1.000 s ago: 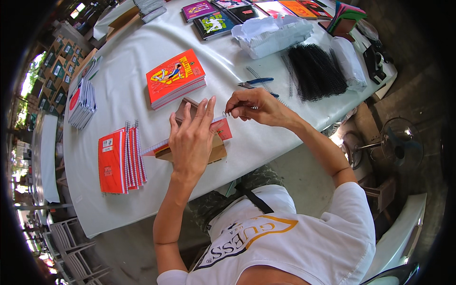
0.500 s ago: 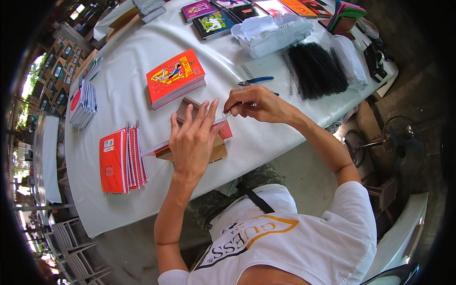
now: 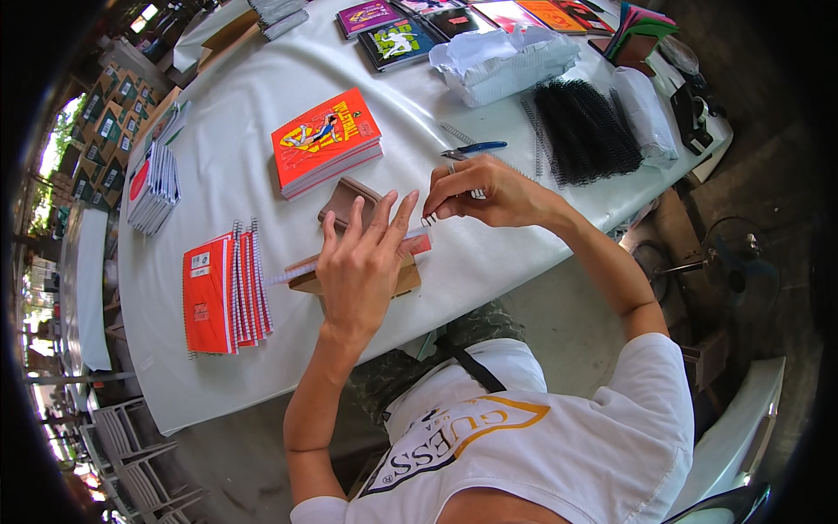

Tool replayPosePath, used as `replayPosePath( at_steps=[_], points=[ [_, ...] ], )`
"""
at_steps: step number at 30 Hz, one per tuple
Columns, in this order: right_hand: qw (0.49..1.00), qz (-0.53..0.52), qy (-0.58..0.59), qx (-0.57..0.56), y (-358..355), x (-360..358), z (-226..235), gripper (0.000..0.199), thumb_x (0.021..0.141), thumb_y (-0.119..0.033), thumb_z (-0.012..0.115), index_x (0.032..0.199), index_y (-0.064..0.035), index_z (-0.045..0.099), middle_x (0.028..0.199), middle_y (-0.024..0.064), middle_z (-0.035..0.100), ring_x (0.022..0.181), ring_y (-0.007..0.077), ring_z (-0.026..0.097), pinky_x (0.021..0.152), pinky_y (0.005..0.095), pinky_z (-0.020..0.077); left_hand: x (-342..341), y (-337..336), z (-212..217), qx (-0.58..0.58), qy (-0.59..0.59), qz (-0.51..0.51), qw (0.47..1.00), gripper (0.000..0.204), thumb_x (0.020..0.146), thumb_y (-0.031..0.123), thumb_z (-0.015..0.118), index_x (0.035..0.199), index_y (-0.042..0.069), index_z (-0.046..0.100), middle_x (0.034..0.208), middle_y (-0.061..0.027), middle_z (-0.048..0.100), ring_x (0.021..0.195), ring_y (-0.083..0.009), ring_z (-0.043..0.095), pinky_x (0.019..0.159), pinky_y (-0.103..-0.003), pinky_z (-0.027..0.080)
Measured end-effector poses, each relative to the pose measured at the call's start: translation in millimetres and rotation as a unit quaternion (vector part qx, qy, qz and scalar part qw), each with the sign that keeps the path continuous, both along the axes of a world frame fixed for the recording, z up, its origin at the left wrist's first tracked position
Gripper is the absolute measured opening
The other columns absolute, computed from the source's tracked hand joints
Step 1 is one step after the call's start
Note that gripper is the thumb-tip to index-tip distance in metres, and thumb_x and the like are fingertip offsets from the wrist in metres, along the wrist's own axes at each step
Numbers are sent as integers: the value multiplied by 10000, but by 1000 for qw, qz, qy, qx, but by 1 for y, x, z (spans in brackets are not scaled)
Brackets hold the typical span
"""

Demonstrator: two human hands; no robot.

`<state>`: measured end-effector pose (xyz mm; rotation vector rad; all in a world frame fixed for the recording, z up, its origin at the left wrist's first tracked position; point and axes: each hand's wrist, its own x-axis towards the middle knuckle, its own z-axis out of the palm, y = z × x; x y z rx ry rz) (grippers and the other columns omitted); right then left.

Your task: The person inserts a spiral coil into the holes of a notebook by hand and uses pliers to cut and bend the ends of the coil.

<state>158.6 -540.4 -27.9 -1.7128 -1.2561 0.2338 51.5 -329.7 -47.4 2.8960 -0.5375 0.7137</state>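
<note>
- Thin red-covered booklet (image 3: 417, 244) at frame center, pressed flat on white table (image 3: 236, 188) under open left hand (image 3: 362, 266).
- Right hand (image 3: 480, 192) pinching small wire coil (image 3: 429, 221) at booklet's edge.
- Booklet mostly hidden by palm.

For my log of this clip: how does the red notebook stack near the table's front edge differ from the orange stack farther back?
The red stack of notebooks shows wire spirals along its fanned right edges; the orange stack of booklets shows none that I can make out. The red stack's covers are plain with small labels; the orange stack's top cover carries a cartoon figure. The red stack is fanned out, the orange squared up. Both lie flat on the white tablecloth, untouched by either hand.
</note>
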Motion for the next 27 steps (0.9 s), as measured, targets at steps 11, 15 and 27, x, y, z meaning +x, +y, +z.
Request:
replayPosePath(
  at_steps=[11, 15, 27],
  points=[
    [991, -52, 108, 63, -15, -37, -10, 301, 771, 208, 516, 985, 23, 622, 1388, 204, 550, 777, 191, 663, 685, 303, 522, 6, 0, 6, -47, 25, 42, 998, 540, 860, 301, 691, 1377, 217, 558, 1282, -53, 640, 1147, -349, 620, 979, -487, 454],
    [996, -65, 38, 39, 0, -62, -27, 350, 740, 215, 509, 1010, 24, 621, 1407, 207, 527, 832, 204, 706, 732, 348, 558, 9, -2, 6, -55, 29, 36, 997, 547, 855, 286, 697, 1379, 221, 557, 1276, -53, 642, 1144, -330, 623, 959, -477, 473],
    [999, -25, 29, 5, 5, -5, -8, 272, 780, 165, 535, 981, 34, 663, 863, 132, 668, 763, 234, 650, 653, 365, 499, 5, 0, 4, 4, 15, 4, 1000, 599, 839, 256, 703, 1411, 243, 526, 1309, -42, 626, 1141, -322, 625, 994, -516, 438]
  ],
)
